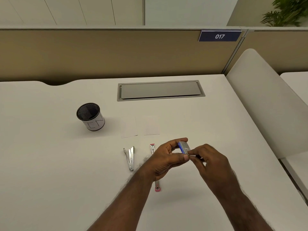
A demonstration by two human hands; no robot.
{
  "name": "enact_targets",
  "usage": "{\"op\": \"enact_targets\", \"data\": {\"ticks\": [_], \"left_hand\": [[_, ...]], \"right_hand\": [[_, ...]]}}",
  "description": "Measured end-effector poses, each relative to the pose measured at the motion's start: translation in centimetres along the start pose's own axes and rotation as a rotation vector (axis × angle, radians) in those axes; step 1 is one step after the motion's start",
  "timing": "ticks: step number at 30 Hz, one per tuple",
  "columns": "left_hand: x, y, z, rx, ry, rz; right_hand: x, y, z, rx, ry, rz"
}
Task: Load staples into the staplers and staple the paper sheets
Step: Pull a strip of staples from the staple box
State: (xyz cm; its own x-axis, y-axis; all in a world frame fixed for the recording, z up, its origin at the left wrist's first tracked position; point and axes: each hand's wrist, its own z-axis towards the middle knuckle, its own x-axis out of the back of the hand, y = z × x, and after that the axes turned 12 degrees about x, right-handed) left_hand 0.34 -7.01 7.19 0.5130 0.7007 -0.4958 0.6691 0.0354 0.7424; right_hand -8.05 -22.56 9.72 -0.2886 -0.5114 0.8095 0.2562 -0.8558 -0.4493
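My left hand (166, 160) holds a small blue and grey staple box (184, 147) between thumb and fingers, above the white desk. My right hand (210, 161) pinches the near end of that box with thumb and forefinger. A silver stapler (130, 157) lies swung open on the desk, left of my hands. A pink stapler (152, 148) lies opened flat under my left hand; only its far end and near end (157, 187) show. Two white paper sheets (129, 126) (150, 125) lie side by side beyond the staplers.
A black mesh cup (90, 116) wrapped in white paper stands at the left. A grey cable hatch (160, 90) is set in the desk at the back. A beige partition with a "017" sign (219, 36) closes the far side; a white divider (266, 100) stands at the right.
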Motion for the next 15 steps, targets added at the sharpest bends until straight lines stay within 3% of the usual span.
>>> {"op": "enact_targets", "data": {"ticks": [5,10,15], "left_hand": [[0.5,-1.3,1.2,-0.018,0.083,0.097],[0.8,-2.1,3.3,-0.041,0.361,0.448],[1.5,-3.2,5.6,-0.135,0.562,1.141]], "right_hand": [[-1.6,1.5,-0.4,-0.086,-0.028,0.055],[-2.2,2.2,-0.6,-0.356,0.101,0.215],[-3.0,2.5,-0.8,-0.590,0.174,0.355]]}}
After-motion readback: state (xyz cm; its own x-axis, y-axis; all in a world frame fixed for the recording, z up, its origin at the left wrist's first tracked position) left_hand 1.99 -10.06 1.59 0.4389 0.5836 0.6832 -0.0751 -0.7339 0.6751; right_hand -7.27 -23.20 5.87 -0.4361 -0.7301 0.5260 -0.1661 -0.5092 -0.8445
